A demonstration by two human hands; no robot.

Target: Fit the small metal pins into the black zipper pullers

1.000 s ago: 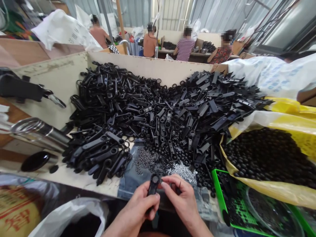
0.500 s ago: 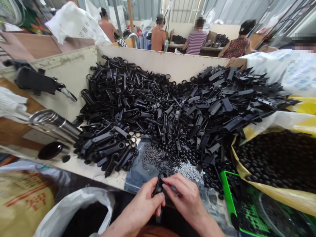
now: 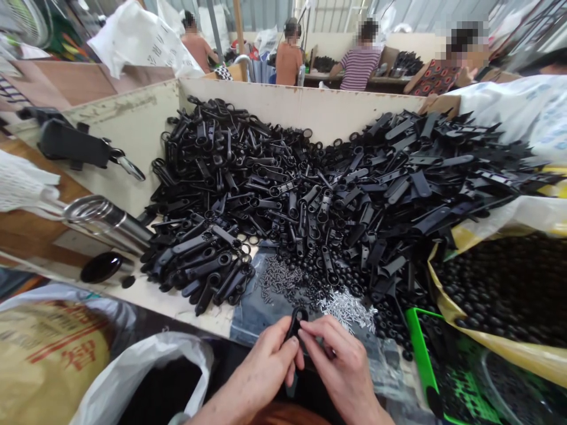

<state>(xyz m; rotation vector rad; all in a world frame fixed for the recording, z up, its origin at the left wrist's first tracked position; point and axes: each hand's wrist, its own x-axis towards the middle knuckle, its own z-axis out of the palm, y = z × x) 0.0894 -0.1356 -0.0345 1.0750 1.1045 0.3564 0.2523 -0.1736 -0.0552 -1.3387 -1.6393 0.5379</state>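
My left hand point(image 3: 277, 351) is closed around a black plastic part with a ring-shaped end point(image 3: 300, 314), held upright at the near edge of the work surface. The thumb and fingertips of my right hand point(image 3: 339, 354) are pinched together against the ring end; whatever small piece they hold is hidden. Just beyond my hands lie a heap of silver pins or screws point(image 3: 348, 308), a heap of small dark screws point(image 3: 279, 277) and scattered black beads point(image 3: 310, 273). Similar long black parts point(image 3: 212, 262) are stacked to the left.
A big pile of black parts point(image 3: 266, 171) fills the pale-walled bin point(image 3: 345, 106). At right are a green basket point(image 3: 423, 360) and a yellow sack of black balls point(image 3: 509, 283). A steel cylinder point(image 3: 115, 221) and white sack point(image 3: 195, 354) are left. Several people sit behind.
The whole view has shifted slightly, so things appear further right. My right fingertips stay at the ring end, and the left hand keeps its grip on the black part.
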